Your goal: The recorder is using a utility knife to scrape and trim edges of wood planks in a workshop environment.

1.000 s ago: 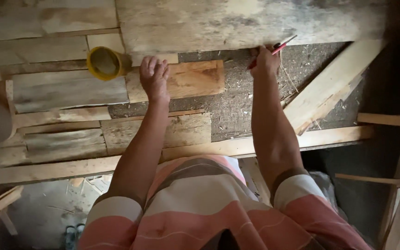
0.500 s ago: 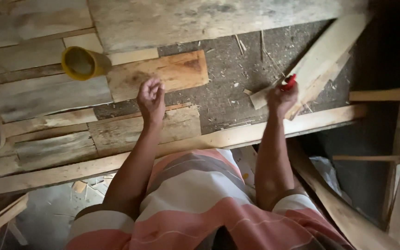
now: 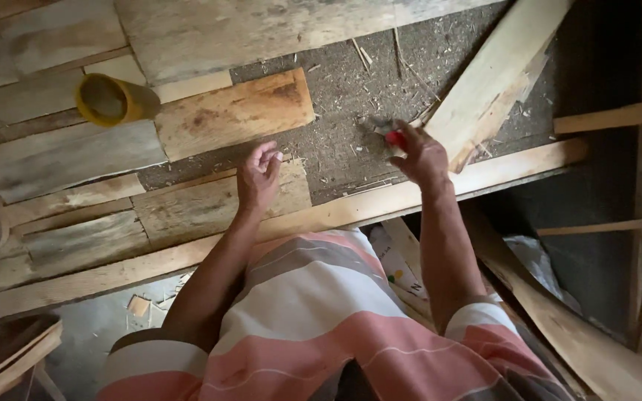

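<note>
A small red object (image 3: 394,138), blurred and too small to identify, sits pinched in the fingers of the right hand (image 3: 423,157) right of the frame's centre, above gritty dark board and just beside the lower end of a pale slanted plank (image 3: 499,70). That arm is raised, elbow bent. The left hand (image 3: 258,178) hovers at centre over a weathered board (image 3: 187,208), fingers curled loosely inward, grasping nothing. In the upper left a yellow cup (image 3: 113,99) lies on its side; its dim inside shows no contents.
</note>
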